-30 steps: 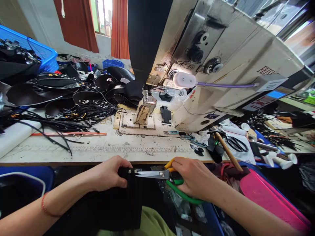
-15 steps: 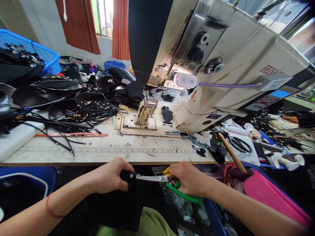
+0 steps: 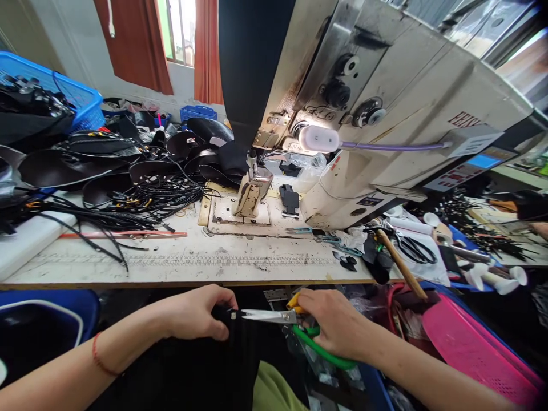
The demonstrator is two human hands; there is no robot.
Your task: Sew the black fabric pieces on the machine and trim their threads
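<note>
My left hand (image 3: 197, 313) is closed on the top edge of a piece of black fabric (image 3: 201, 371) that hangs down over my lap, below the table's front edge. My right hand (image 3: 334, 322) grips a pair of scissors (image 3: 274, 315) with yellow and green handles. The steel blades point left and their tips meet the fabric edge right beside my left thumb. Both hands sit in front of the sewing machine (image 3: 368, 108) and below the worktable (image 3: 192, 260).
Black cords and leather pieces (image 3: 107, 182) pile up on the table's left, with a blue basket (image 3: 64, 91) behind. Scissors, a wooden-handled hammer (image 3: 400, 262) and small tools lie at the right. A pink tray (image 3: 475, 354) sits low on the right.
Both hands have dropped slightly lower below the table edge. The scissor tips closed in on the fabric edge held by my left hand, and the blades look nearly shut.
</note>
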